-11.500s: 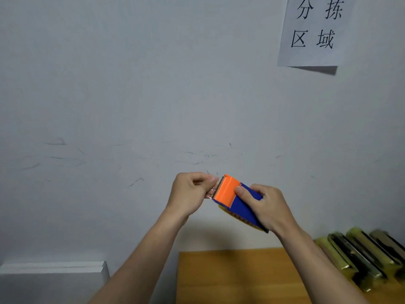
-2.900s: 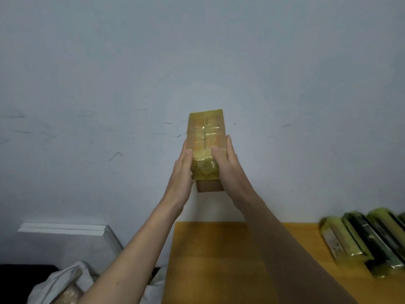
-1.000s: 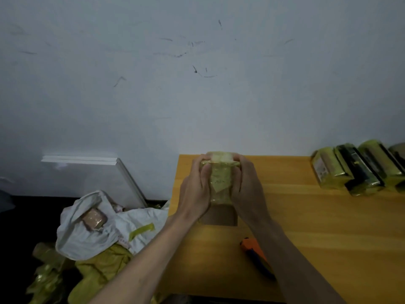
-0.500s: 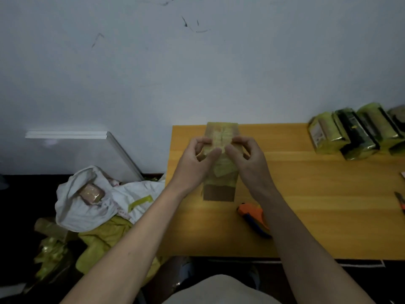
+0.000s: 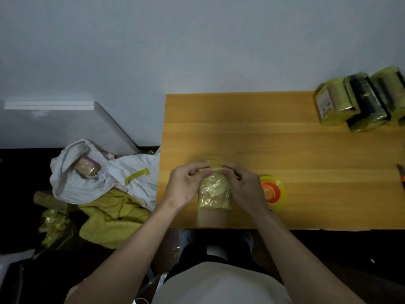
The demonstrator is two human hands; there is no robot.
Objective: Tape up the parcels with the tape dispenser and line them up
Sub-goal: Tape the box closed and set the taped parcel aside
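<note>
A small brown parcel (image 5: 214, 195) wrapped in yellowish tape stands upright at the near edge of the wooden table (image 5: 285, 150). My left hand (image 5: 186, 185) grips its left side and my right hand (image 5: 245, 187) grips its right side, fingers curled over the top where a tape flap sticks up. The tape dispenser (image 5: 274, 191), orange with a yellow tape roll, lies on the table just right of my right hand. Three taped parcels (image 5: 359, 104) stand in a row at the far right corner.
A white bag (image 5: 92, 172) holding an untaped parcel (image 5: 86, 170) lies on the floor left of the table, over yellow wrapping (image 5: 109, 222). A white board (image 5: 72, 119) leans against the wall. A knife tip (image 5: 401, 172) shows at the right edge.
The parcel has come down from in front of the wall to the table's near edge. Both hands shifted from pressing tape on its face to gripping its top sides. The view tilted down.
</note>
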